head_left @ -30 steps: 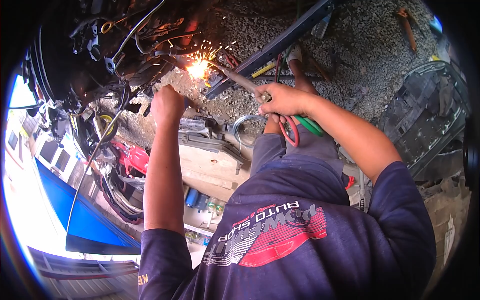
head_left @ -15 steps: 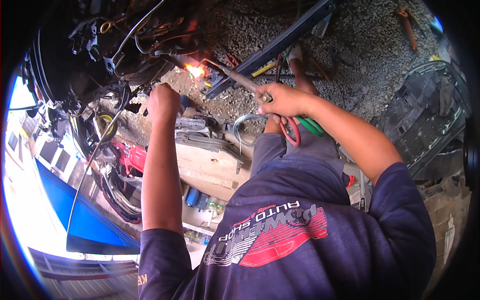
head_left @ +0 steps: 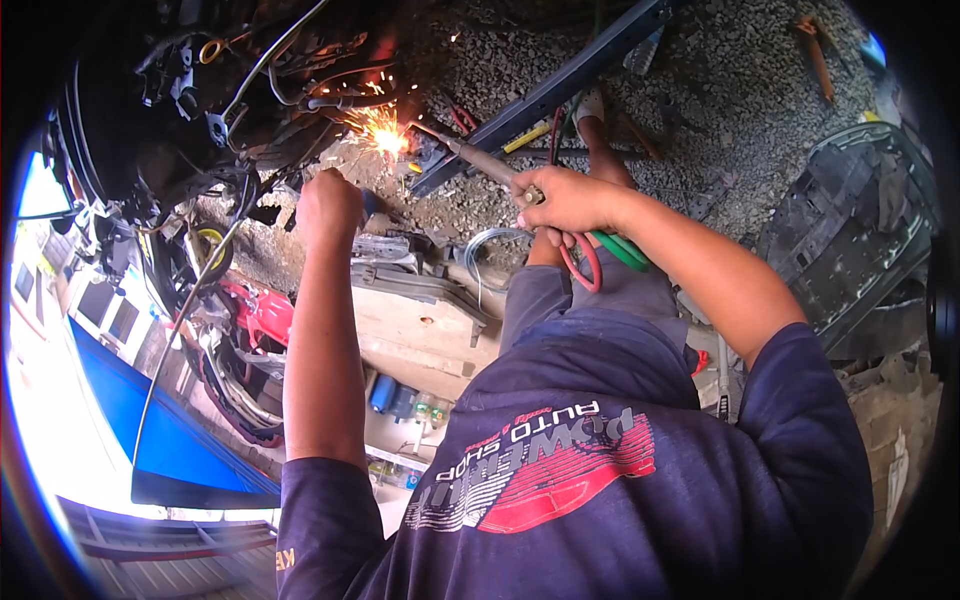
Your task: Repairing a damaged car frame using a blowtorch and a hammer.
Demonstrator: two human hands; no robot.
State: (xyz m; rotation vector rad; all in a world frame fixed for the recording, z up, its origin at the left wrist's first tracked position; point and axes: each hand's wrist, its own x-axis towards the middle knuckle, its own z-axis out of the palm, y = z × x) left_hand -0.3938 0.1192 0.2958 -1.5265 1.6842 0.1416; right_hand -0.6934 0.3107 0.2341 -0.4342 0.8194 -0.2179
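Observation:
My right hand [head_left: 568, 203] is wrapped round the handle of a gas torch [head_left: 484, 159], with a red hose [head_left: 583, 268] and a green hose [head_left: 625, 252] hanging below the grip. The torch's bent tip points left toward a bright burst of sparks [head_left: 385, 136] at the edge of dark vehicle parts [head_left: 200, 110]. The exact spot being heated is lost in the glare. Left of the sparks, my left hand [head_left: 330, 206] is closed in a fist close beside the wiring and metal of the vehicle. Whatever its fingers hold is hidden.
A long dark metal beam [head_left: 545, 95] lies slanting on the gravel behind the torch. Loose wires hang from the vehicle. Coiled clear wire [head_left: 490, 245] and a pale panel [head_left: 415, 330] lie nearer me. At right rests a large dark plastic panel [head_left: 865, 220].
The steady orange flame glow at the torch tip has become a spray of sparks flying up and left. Both hands stay almost in place.

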